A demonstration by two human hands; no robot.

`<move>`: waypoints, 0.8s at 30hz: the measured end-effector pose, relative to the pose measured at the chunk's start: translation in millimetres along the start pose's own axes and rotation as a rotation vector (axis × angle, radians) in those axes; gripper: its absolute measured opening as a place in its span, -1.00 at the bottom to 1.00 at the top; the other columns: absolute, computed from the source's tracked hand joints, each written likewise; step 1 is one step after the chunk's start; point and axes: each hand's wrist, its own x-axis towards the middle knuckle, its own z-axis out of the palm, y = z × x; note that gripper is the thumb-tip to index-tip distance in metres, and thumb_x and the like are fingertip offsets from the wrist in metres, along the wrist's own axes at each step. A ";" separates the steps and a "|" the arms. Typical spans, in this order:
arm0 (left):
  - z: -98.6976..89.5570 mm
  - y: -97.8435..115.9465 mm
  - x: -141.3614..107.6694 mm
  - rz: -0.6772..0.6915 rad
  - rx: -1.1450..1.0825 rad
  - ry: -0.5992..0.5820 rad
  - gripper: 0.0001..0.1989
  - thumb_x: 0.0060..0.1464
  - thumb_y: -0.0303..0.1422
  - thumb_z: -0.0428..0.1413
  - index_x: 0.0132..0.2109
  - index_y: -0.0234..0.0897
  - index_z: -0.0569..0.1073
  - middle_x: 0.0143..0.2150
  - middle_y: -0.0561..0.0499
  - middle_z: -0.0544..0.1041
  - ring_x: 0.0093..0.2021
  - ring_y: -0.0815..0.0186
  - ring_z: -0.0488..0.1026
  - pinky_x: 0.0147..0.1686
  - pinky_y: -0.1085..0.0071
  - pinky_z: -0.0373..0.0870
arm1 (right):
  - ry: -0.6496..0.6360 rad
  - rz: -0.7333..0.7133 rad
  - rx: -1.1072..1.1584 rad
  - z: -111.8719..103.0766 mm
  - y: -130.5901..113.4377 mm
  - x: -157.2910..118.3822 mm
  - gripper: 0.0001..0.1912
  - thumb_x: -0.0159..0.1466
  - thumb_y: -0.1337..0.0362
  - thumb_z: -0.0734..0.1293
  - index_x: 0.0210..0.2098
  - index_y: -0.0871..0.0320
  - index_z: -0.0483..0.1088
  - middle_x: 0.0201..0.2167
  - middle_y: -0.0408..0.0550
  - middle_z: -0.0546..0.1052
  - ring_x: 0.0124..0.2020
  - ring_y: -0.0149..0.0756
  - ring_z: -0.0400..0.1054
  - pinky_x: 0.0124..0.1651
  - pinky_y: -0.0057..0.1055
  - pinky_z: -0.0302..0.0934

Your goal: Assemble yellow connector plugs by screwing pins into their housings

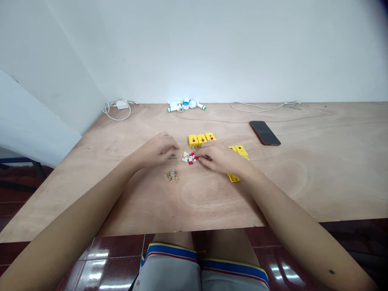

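Note:
My left hand (160,149) rests on the wooden table, fingers loosely bent, with a small gap between thumb and fingertips. Beside its thumb lie a few thin dark metal pieces (172,157). My right hand (216,157) is at the right edge of a pile of small white and red plastic parts (189,158). Its thumb and fingers are pinched together; whatever is between them is too small to make out. Behind that hand stand three yellow plug housings (201,140) with red dots, metal prongs showing below. More yellow housing pieces (241,151) are partly hidden by my right hand and wrist.
Small brass-coloured and clear parts (171,176) lie in a heap nearer me. A phone (265,133) is at the right. Along the wall are white tube-like items (186,105), a white cable with adapter (122,104) and a thin cord (257,108). The table's front edge (182,232) is above my lap.

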 end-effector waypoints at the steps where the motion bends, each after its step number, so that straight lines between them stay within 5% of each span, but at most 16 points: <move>1: -3.3 -2.4 -1.3 0.010 -0.003 -0.015 -0.75 0.40 -0.39 0.05 -0.04 -0.23 0.65 -0.11 -0.10 0.69 0.01 0.06 0.54 0.09 0.07 0.49 | 0.000 0.006 0.014 1.1 -0.1 -0.1 -0.74 0.52 0.35 0.30 -0.12 0.12 0.67 -0.16 0.06 0.63 -0.09 -0.08 0.49 0.03 -0.14 0.30; 7: -7.8 -0.3 -3.6 0.005 -0.035 -0.040 -0.71 0.46 -0.16 0.16 0.10 -0.21 0.66 0.03 -0.15 0.64 0.08 0.05 0.53 0.12 0.07 0.49 | 0.018 0.033 0.058 3.6 -0.9 -0.7 -0.74 0.49 0.40 0.30 -0.08 0.08 0.65 -0.11 0.04 0.67 -0.01 -0.07 0.51 0.09 -0.15 0.32; 13: 9.8 11.9 1.6 0.176 -0.059 -0.026 -0.76 0.43 -0.25 0.27 0.16 -0.14 0.66 0.13 -0.12 0.65 0.14 0.08 0.53 0.20 0.12 0.45 | 0.054 -0.020 0.039 4.3 -2.2 -0.8 -0.60 0.53 0.38 0.26 0.24 0.06 0.59 0.04 0.07 0.68 0.11 -0.02 0.52 0.16 -0.10 0.34; 24: 15.4 10.0 2.5 0.143 -0.060 -0.027 -0.82 0.39 -0.35 0.23 0.00 -0.07 0.75 -0.08 -0.08 0.70 -0.01 0.10 0.51 0.06 0.14 0.47 | 0.029 -0.014 0.024 1.1 -2.4 0.4 -0.74 0.54 0.30 0.29 -0.07 0.11 0.66 -0.13 0.06 0.63 -0.06 -0.10 0.48 0.04 -0.18 0.28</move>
